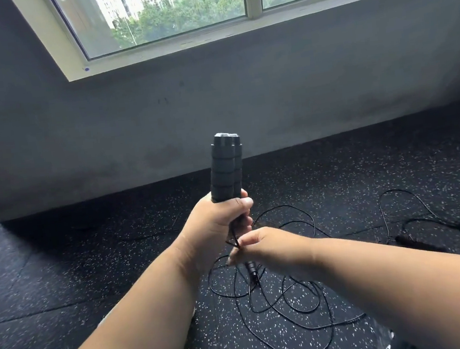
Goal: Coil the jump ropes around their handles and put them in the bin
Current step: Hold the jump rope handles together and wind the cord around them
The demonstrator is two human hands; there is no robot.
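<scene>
The loose cord [281, 306] lies in crossed loops on the speckled floor [91, 276] by the person's knees; wound from there it could knot. The right hand [263, 249] pinches the cord below the left hand [217, 224], fingers wrapped round both foam handles [224, 169], held upright. A slack first turn might slide off. A second rope [416, 210] lies farther right; I see no bin.
</scene>
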